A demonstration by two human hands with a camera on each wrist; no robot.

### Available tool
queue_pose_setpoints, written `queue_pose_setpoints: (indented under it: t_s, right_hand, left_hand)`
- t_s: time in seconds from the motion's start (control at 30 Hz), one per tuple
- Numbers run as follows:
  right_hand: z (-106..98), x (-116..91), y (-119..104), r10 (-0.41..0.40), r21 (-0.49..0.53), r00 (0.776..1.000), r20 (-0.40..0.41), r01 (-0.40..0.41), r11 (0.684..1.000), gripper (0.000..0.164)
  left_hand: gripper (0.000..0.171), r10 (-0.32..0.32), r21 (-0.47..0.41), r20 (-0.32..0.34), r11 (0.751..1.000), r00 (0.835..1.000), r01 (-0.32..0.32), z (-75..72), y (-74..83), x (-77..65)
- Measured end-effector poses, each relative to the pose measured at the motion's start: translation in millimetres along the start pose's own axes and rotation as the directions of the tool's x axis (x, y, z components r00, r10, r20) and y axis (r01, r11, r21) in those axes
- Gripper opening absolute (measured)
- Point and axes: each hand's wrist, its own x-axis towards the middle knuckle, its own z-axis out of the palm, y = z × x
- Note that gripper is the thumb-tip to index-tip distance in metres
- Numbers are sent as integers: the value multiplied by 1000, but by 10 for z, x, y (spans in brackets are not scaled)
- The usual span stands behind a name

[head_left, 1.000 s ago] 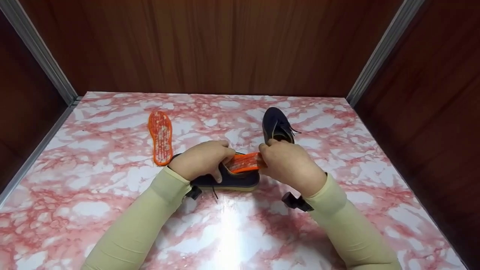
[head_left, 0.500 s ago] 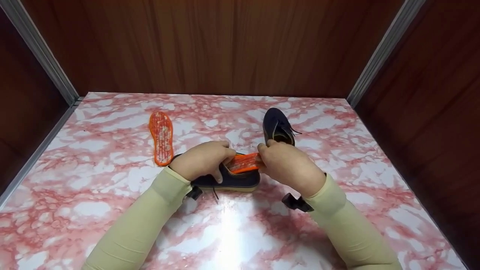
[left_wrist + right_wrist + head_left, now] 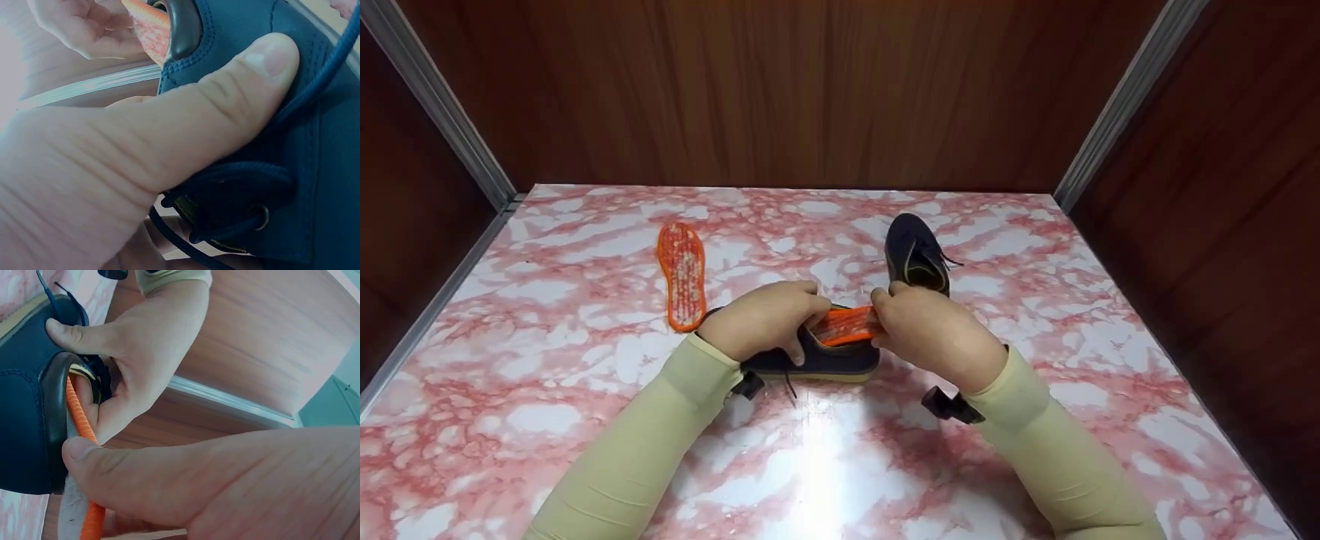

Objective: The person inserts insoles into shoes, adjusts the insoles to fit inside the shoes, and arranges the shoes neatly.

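Note:
A dark navy lace-up shoe [image 3: 840, 360] lies sideways on the table, its heel toward the right. My left hand [image 3: 765, 319] grips it over the lacing, with the thumb pressed on its near side in the left wrist view. An orange-edged insole [image 3: 844, 325] with a mottled red and white face reaches partway into the shoe's opening. Its rear end sticks out, and my right hand [image 3: 937, 334] pinches it there. In the right wrist view the right thumb lies on the orange rim of the insole [image 3: 81, 416]. The insole's front part is hidden inside the shoe.
A second orange insole [image 3: 682, 277] lies flat to the left. Another navy shoe [image 3: 913, 247] stands behind my right hand, toe pointing away. Wood-grain panels [image 3: 810, 97] close off the back and both sides of the marbled table [image 3: 547, 300].
My right hand has shifted slightly left toward the shoe with the insole's end, so a little less of the insole shows. The left hand and the shoe stay in place.

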Motion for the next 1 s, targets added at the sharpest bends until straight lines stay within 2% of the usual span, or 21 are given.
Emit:
queue_pose_setpoints:
  t_s: [0.4, 0.7, 1.0]
  right_hand:
    - [-17, 5, -31, 100, 7, 991, 91, -101, 995, 44]
    - [-53, -41, -35, 84, -26, 996, 14, -84, 996, 44]
    - [-42, -35, -33, 16, -56, 999, -42, -18, 998, 42]
  left_hand:
    - [48, -14, -21, 15, 1000, 1000, 14, 26, -4, -3]
    - [48, -13, -12, 8, 1000, 1000, 13, 8, 4, -6]
    - [50, -2, 9, -6, 1000, 1000, 3, -3, 3, -8]
